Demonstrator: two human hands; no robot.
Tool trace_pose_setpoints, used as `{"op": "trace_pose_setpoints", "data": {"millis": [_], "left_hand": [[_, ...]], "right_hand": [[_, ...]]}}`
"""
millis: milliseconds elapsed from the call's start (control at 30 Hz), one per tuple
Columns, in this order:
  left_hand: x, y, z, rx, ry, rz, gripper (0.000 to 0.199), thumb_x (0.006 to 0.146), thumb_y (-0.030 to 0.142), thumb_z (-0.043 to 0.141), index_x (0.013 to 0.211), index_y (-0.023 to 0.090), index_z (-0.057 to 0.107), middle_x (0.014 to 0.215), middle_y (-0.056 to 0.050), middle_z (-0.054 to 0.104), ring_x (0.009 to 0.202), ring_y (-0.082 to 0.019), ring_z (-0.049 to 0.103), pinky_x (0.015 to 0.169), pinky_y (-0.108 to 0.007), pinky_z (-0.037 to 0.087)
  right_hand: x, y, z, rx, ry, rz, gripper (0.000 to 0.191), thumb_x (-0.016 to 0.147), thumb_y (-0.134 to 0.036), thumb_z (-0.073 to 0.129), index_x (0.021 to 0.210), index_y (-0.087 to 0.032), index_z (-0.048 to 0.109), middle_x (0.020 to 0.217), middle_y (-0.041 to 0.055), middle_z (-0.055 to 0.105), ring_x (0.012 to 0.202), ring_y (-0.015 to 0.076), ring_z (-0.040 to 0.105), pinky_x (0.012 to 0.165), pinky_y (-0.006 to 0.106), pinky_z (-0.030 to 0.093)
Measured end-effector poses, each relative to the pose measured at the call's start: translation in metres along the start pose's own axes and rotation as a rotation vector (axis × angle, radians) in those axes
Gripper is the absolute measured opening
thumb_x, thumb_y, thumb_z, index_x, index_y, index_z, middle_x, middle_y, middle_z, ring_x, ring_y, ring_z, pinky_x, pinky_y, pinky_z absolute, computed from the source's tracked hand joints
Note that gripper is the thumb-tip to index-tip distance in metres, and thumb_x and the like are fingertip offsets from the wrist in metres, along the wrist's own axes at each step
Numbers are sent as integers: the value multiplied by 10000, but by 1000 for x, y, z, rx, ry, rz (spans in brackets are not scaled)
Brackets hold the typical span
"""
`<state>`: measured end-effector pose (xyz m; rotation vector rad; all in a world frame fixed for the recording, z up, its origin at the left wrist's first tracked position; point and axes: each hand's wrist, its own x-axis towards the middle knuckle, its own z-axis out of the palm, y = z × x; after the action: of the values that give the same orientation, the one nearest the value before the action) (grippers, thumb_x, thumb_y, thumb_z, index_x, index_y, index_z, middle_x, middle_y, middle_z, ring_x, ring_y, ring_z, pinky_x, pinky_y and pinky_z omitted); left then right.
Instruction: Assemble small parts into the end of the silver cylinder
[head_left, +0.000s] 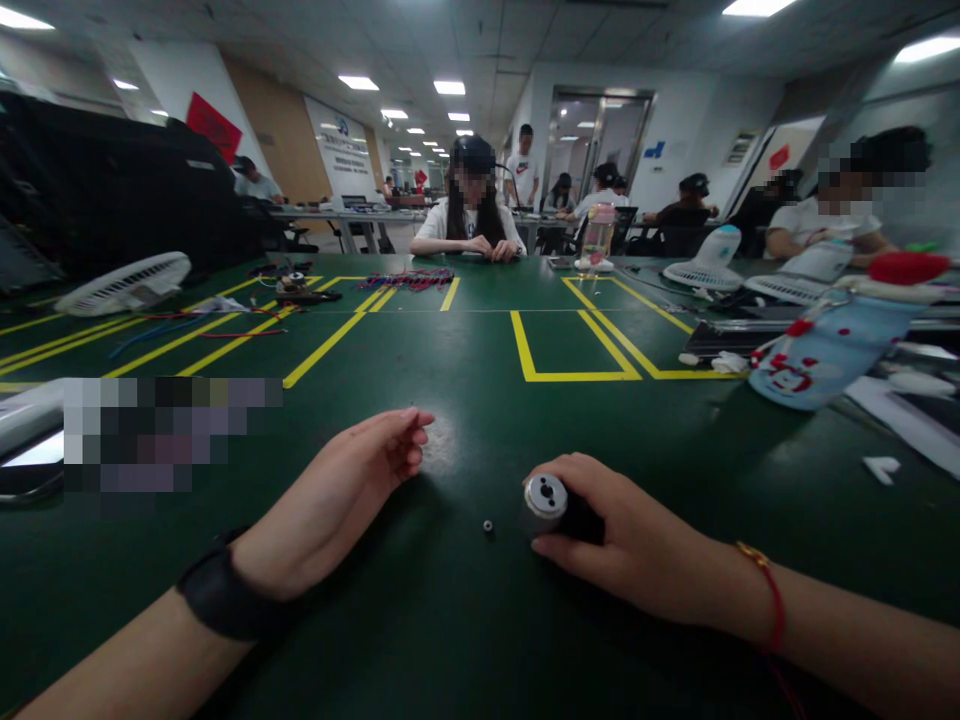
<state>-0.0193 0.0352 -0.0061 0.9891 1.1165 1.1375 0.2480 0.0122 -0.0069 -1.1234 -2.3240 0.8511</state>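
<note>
My right hand (600, 520) is wrapped round a metal cylinder (546, 500), which stands upright on the green table (420, 640). The cylinder's silver top shows a dark centre hole and smaller holes. A tiny metal ring-shaped part (488, 526) lies on the table just left of the cylinder, touched by neither hand. To the left, my left hand (375, 450) hovers over or rests on the table with its fingers curled together near the thumb. Whether anything small is between those fingertips cannot be made out.
A blue bottle (832, 345) with a red top stands at the right, near white fans (705, 262) and small white pieces (880, 468). Yellow tape (585, 377) marks the table. Wires (416, 280) lie farther back, and a person (472, 205) sits opposite. Another fan (127, 283) is at left.
</note>
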Motion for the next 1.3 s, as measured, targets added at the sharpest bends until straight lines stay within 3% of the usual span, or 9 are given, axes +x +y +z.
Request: {"op": "trace_pose_setpoints", "data": {"millis": [100,167,267,333,433,667,900,1300], "left_hand": [[-4,1,3,113,-22,7,145,876,318,638,917,200,711,841,-9,619,751,-144,553,700,-248,463],[-10,2,8,398,-168,67,184,821,333,709,963,218,715,885,-14,642,809,-179,569,754,-293,465],[-18,1,15,880,-417,277,263,764,318,763,1017,274,707,1067,-18,635,1012,-242,559,910,-391,434],[-20,-2,18,1008,-448,376,185,784,288,748,967,285,725,1119,-16,620,1079,-247,542,957,-407,411],[-18,-4,23,1004,-426,405,60,853,272,685,874,264,740,1057,-16,640,1015,-218,583,922,-372,441],[-18,15,49,840,-256,568,123,883,222,655,968,264,733,995,-6,644,933,-178,612,843,-302,471],[-19,18,63,893,-366,570,163,899,176,622,925,278,746,963,-2,650,899,-179,605,796,-301,472],[-19,14,69,792,-396,509,218,920,197,603,1038,302,753,937,-9,666,870,-171,616,774,-289,483]], "right_hand": [[0,-1,0,1,4,-8,308,822,-261,696,1102,-224,573,1065,29,614,939,201,563,827,355,454],[0,-1,1,1,17,-20,315,818,-249,697,1107,-221,575,1063,35,618,937,203,564,828,356,453],[0,-1,2,-1,35,-35,302,819,-240,691,1100,-217,584,1045,42,625,920,207,566,812,357,453],[0,-1,3,-4,40,-43,291,817,-245,692,1088,-215,592,1027,44,629,905,209,565,796,354,453],[1,0,3,-16,49,-46,286,809,-241,696,1075,-214,596,1007,39,627,885,205,558,776,347,449],[0,1,4,-16,50,-63,285,806,-225,696,1062,-207,572,1000,25,607,881,197,534,773,338,432],[1,1,5,-34,40,-70,267,811,-221,683,1053,-207,573,964,27,600,855,199,518,742,332,426],[1,4,7,-19,58,-63,258,811,-226,671,1048,-205,572,976,37,607,873,205,531,758,342,435]]}}
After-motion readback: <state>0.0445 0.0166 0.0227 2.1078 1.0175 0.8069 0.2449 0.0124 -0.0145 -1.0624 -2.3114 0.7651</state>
